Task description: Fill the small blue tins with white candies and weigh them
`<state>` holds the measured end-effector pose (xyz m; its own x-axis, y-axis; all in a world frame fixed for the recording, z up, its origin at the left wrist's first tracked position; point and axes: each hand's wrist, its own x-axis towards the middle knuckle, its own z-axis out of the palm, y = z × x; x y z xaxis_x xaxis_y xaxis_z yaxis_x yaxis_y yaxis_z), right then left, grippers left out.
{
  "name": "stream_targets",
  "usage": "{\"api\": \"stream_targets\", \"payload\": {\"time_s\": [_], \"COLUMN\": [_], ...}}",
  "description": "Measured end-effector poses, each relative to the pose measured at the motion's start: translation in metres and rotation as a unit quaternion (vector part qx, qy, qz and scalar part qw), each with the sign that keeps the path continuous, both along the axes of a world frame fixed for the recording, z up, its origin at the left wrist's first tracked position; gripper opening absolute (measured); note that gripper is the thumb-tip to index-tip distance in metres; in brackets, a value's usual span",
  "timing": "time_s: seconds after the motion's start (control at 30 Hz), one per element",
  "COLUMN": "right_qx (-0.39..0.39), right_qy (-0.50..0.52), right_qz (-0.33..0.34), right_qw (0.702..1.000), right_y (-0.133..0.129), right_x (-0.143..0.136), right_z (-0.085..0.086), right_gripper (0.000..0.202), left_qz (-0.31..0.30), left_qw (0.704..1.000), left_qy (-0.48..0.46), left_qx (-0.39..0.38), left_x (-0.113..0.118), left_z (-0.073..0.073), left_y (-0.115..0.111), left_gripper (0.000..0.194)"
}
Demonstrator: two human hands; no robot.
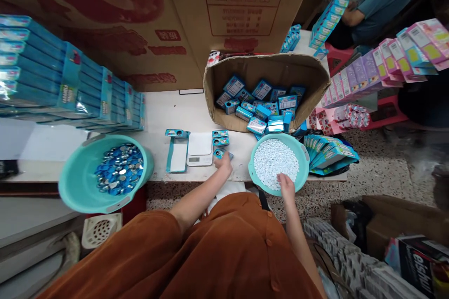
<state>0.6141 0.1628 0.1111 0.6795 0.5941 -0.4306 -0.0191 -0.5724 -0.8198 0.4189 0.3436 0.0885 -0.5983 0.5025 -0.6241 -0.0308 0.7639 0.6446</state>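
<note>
Head view: left hand (223, 164) pinches one box (219, 153); right hand (286, 187), grip unclear, touches one basin's (303, 161) pellets (273, 161).

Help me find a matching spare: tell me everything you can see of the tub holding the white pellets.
The round tub is light teal, plastic by its look, with a greyish handle tab at its right. It sits upright at the table's near edge, before the open cardboard box. White pellets spread across its inside. The right hand reaches into the pellets; whether it touches the tub too is unclear.
</note>
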Motion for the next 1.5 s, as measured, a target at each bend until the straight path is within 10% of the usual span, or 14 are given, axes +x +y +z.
{"api": "stream_targets", "payload": {"time_s": [0.23,0.37,0.53,0.67,0.8,1.03,1.27,1.5], "right_qx": [0.041,0.034,0.015,0.017,0.060,0.150,0.139,0.125], "right_qy": [-0.228,-0.309,-0.297,-0.242,-0.098,0.299,0.415,0.424], "right_qz": [0.220,0.265,0.301,0.261,0.052,-0.174,-0.192,-0.211], "right_qw": [0.948,0.913,0.906,0.934,0.992,0.926,0.879,0.872], "right_y": [0.062,0.070,0.056,0.057,0.064,0.058,0.036,0.034], "right_x": [-0.031,-0.040,-0.037,-0.034,-0.027,-0.013,-0.014,-0.010], "right_z": [-0.042,-0.056,-0.067,-0.069,-0.054,-0.020,-0.022,-0.014], "right_gripper": [0.044,0.036,0.031,0.035,0.043,0.041,0.030,0.027], "left_qz": [-0.222,-0.472,-0.582,-0.622,-0.652,-0.634,-0.551,-0.476], "left_qw": [0.974,0.860,0.752,0.713,0.686,0.700,0.746,0.790], "left_qy": [0.029,0.123,0.164,0.153,0.127,0.169,0.323,0.342], "left_qx": [0.025,0.149,0.262,0.286,0.299,0.281,0.190,0.184], "left_x": [-0.025,-0.039,-0.037,-0.025,-0.015,-0.048,-0.148,-0.182], "left_z": [0.042,0.071,0.099,0.107,0.111,0.100,0.068,0.032], "left_y": [-0.046,-0.052,-0.051,-0.055,-0.058,-0.047,0.004,0.064], "left_gripper": [0.038,0.035,0.031,0.028,0.025,0.027,0.032,0.034]}}
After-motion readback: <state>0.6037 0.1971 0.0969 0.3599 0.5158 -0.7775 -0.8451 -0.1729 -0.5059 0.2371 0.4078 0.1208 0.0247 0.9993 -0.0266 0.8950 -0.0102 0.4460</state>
